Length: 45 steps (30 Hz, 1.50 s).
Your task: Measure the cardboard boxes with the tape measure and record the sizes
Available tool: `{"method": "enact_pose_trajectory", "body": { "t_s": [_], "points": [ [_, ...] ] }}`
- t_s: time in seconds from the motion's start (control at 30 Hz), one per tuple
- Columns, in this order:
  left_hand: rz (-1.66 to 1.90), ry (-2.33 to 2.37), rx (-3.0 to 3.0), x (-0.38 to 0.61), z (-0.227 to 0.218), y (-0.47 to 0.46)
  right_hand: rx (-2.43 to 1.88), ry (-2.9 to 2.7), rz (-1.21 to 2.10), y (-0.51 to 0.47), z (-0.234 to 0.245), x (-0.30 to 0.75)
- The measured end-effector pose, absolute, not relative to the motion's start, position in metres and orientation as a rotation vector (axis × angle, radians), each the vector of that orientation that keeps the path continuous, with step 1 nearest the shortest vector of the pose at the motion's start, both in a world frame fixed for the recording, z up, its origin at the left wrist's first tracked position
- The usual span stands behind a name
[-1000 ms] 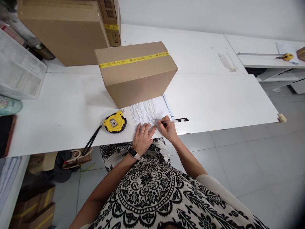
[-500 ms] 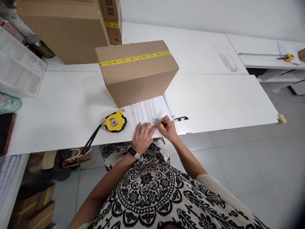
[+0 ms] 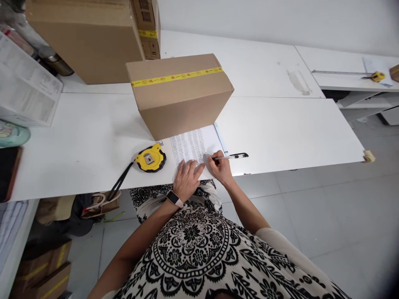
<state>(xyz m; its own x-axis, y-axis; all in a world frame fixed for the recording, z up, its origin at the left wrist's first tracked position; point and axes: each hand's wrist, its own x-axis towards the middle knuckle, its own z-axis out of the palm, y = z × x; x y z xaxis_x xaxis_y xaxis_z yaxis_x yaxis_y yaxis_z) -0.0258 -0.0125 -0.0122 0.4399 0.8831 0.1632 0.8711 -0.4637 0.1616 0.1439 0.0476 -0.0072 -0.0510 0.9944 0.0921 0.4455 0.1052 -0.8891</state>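
Observation:
My right hand (image 3: 220, 168) is closed around a pen (image 3: 234, 156), its tip down on a sheet of paper (image 3: 189, 145) covered in columns of small writing. Flat on the lower edge of that sheet lies my left hand (image 3: 187, 178), fingers stretched out, a watch on the wrist. The far part of the sheet disappears behind a cardboard box (image 3: 183, 99) sealed with yellow tape. Left of the paper rests a yellow and black tape measure (image 3: 151, 158) with a black strap hanging over the table edge.
A larger cardboard box (image 3: 87, 50) stands at the back left, beside a white printed carton (image 3: 29, 83). A dark phone-like object (image 3: 9, 172) lies at the left edge. Another tape measure (image 3: 378, 76) is on the far right surface. Boxes (image 3: 46, 270) sit below, at lower left.
The pen and my right hand have shifted very slightly to the right over the paper. My left hand stays in place on the sheet.

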Motion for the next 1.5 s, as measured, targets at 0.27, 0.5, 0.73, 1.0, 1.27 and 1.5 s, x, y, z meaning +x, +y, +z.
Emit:
{"method": "enact_pose_trajectory", "body": {
  "t_s": [0.27, 0.5, 0.73, 1.0, 1.27, 1.5],
  "points": [
    [0.340, 1.614, 2.648, -0.0260, -0.0123, -0.0139, -1.465, -1.615, 0.910, 0.0479, -0.0091, 0.1440],
    [0.347, 1.604, 2.644, -0.0259, -0.0132, -0.0128, -1.451, -1.614, 0.929, 0.0476, -0.0125, 0.1449],
    [0.330, 1.604, 2.643, -0.0260, -0.0128, -0.0127, -1.457, -1.617, 0.934, 0.0472, -0.0105, 0.1453],
    [0.342, 1.605, 2.650, -0.0267, -0.0137, -0.0127, -1.464, -1.612, 0.912, 0.0473, -0.0104, 0.1446],
    [0.332, 1.595, 2.629, -0.0263, -0.0132, -0.0130, -1.468, -1.612, 0.918, 0.0469, -0.0090, 0.1449],
    [0.329, 1.599, 2.622, -0.0258, -0.0121, -0.0129, -1.461, -1.590, 0.878, 0.0481, -0.0085, 0.1454]
  ]
}}
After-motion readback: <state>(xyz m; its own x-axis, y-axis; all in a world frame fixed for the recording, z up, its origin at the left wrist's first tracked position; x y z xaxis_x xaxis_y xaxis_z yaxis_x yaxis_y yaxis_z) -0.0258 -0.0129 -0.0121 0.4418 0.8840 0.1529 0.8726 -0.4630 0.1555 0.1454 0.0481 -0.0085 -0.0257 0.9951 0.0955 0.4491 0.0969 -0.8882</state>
